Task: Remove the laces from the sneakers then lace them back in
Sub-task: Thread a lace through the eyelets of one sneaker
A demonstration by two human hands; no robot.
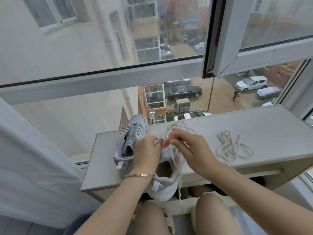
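Head view: the near sneaker (166, 179) is overhanging the shelf (237, 122) front edge. The left hand (147, 154) and right hand (191, 150) are both pinching its lace (162, 138) with their fingertips. The second sneaker (132, 138) is occupying the shelf's left end, and a loose lace (232, 147) is lying mid-shelf.

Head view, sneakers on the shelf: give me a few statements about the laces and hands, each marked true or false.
1. A loose lace lies on the shelf, right of both hands. True.
2. The far sneaker is fully laced. False: its eyelets show empty.
3. The left hand and right hand are both at the near sneaker. True.
4. The near sneaker has no lace. False: a hanging lace trails from it past the shelf edge.
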